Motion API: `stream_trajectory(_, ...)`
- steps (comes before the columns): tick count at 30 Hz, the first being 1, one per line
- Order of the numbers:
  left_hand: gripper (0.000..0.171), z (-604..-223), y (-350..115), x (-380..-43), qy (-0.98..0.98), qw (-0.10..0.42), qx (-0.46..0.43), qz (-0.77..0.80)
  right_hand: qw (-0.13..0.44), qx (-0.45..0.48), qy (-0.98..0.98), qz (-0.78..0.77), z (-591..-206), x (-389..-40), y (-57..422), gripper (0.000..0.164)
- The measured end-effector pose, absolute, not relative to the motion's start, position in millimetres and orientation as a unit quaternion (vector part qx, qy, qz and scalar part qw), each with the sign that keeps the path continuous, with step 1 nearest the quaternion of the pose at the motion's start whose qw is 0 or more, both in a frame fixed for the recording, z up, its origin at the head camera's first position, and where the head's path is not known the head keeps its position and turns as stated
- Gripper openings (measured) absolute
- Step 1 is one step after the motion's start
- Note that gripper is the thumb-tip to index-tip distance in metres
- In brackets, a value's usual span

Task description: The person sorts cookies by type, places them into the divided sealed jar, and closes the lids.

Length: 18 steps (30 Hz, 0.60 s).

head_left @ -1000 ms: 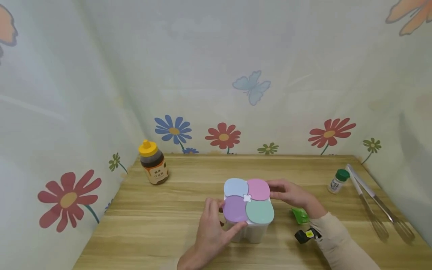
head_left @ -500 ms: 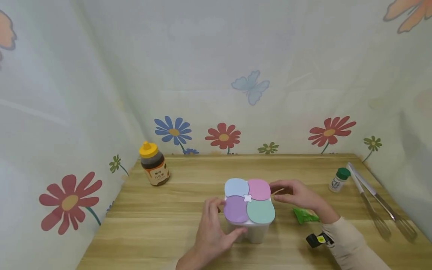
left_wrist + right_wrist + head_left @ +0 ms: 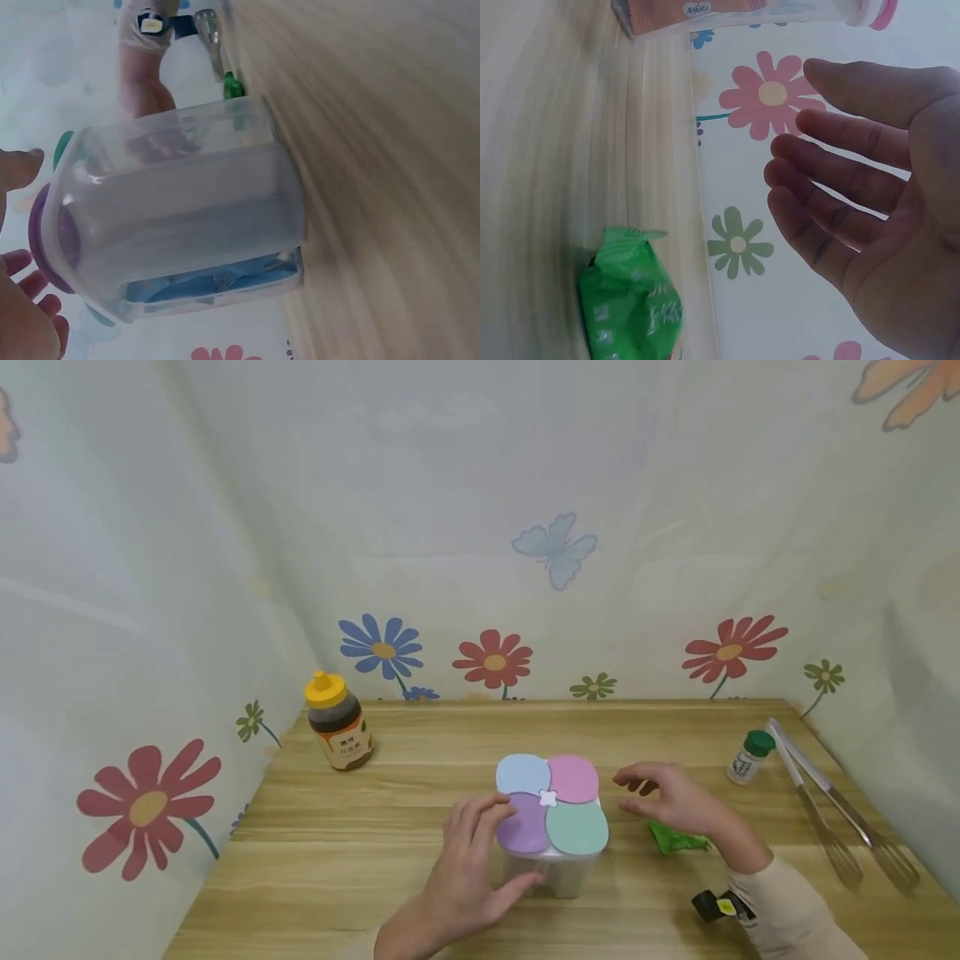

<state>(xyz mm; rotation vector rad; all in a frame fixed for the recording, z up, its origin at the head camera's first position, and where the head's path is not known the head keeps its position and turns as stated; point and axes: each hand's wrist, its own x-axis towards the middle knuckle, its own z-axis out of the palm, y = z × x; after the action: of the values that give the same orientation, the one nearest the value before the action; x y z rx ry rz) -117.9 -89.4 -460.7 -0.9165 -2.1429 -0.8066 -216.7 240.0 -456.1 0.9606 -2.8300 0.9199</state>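
A clear plastic storage box (image 3: 567,878) with blue, pink, purple and green petal-shaped lids stands on the wooden table. My left hand (image 3: 467,870) is at its near left side, fingertips over the edge of the purple lid (image 3: 528,837) and thumb stretched toward the front wall. In the left wrist view, a blue packet (image 3: 217,280) shows inside the box. My right hand (image 3: 675,799) hovers to the right of the box, apart from it, with loosely bent fingers and nothing in them. Below it lies a green packet (image 3: 632,304). A brown packet (image 3: 694,10) shows through the box wall in the right wrist view.
At the back left stands a honey bottle (image 3: 345,735) with a yellow cap. Toward the right edge are a small shaker jar (image 3: 747,762) with a green lid and metal tongs (image 3: 832,802) with whisk-like ends. Flower-printed cloth (image 3: 420,527) surrounds the table.
My right hand has let go of the box's right side and drawn away to the right. My left fingers have shifted up over the purple lid's edge. The box stays in place.
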Motion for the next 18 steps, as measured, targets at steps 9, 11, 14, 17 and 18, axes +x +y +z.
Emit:
stream_trajectory(9,0.071,-449,-94,-125,-0.818,0.319,-0.374,-0.3,0.019,0.285,-0.926,0.249,-456,-212,248,0.029)
stream_trajectory(11,0.071,-448,-94,-126,-0.82,0.314,-0.377,-0.295,0.024,0.282,-0.929,0.239,-456,-210,249,0.03)
stream_trajectory(14,0.071,-445,-94,-128,-0.821,0.308,-0.384,-0.291,0.027,0.275,-0.935,0.224,-456,-208,251,0.029)
stream_trajectory(17,0.069,-442,-93,-129,-0.821,0.294,-0.396,-0.288,0.027,0.27,-0.939,0.213,-456,-206,252,0.03)
stream_trajectory(18,0.069,-441,-92,-130,-0.821,0.289,-0.4,-0.285,0.028,0.27,-0.939,0.21,-457,-206,253,0.031)
